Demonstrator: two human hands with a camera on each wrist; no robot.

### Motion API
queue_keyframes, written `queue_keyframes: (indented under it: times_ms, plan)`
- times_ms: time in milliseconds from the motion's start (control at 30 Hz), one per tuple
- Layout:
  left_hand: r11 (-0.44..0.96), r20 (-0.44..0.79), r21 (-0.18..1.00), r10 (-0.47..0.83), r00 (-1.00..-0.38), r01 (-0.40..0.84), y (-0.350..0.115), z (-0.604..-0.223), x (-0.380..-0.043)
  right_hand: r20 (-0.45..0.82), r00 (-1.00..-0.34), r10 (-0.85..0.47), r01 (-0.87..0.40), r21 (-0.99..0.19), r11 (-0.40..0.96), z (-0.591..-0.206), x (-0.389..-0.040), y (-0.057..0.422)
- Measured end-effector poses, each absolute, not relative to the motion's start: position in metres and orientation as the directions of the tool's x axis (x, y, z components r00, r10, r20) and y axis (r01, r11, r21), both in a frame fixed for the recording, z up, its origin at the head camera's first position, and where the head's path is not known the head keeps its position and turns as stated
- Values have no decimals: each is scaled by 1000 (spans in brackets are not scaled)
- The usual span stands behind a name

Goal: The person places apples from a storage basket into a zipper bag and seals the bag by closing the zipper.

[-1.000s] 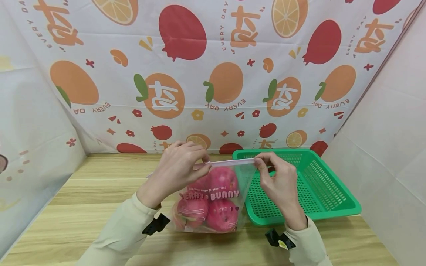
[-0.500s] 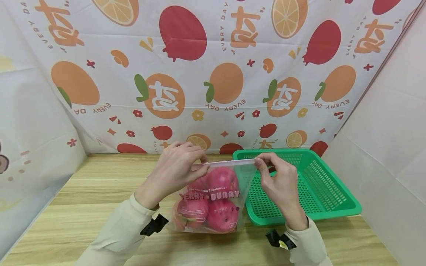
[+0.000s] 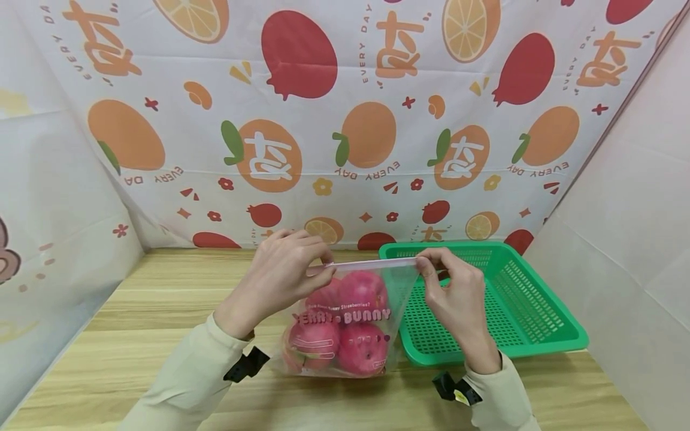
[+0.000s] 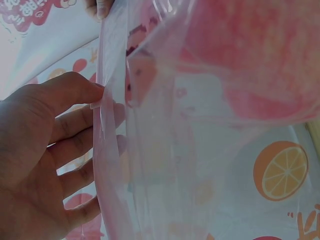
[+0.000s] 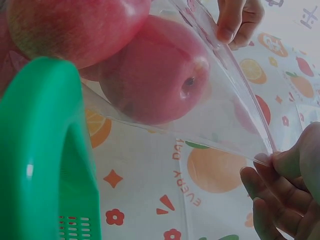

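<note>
A clear zip bag with pink lettering stands upright on the table, its pale pink zip edge pulled straight along the top. Several red apples fill its lower part; one apple shows close through the plastic in the right wrist view. My left hand pinches the zip edge left of its middle between thumb and forefinger, the other fingers behind the plastic in the left wrist view. With thumb and forefinger, my right hand pinches the bag's top right corner. Whether the seal is closed, I cannot tell.
A green plastic basket with slotted walls stands just right of the bag, partly behind my right hand. The wooden table ends at a fruit-printed cloth at the back. White cloth walls border the sides.
My left hand has slid slightly left along the zip edge. My right hand keeps its pinch on the corner, and the apples stay in place.
</note>
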State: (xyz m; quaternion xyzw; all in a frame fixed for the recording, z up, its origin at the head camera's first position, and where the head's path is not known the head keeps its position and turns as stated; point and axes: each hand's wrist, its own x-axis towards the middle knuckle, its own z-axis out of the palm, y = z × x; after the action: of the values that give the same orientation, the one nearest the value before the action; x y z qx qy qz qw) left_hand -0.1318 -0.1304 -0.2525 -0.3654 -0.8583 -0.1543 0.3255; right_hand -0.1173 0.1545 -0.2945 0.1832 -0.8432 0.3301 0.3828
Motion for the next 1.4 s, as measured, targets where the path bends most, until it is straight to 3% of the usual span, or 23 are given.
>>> queue_keyframes:
  times_ms: [1400]
  plan:
    - [723,672,27,498,-548,690,-152,-253,-127,760,-648,-43,-550,-428,717,-295,-118,155]
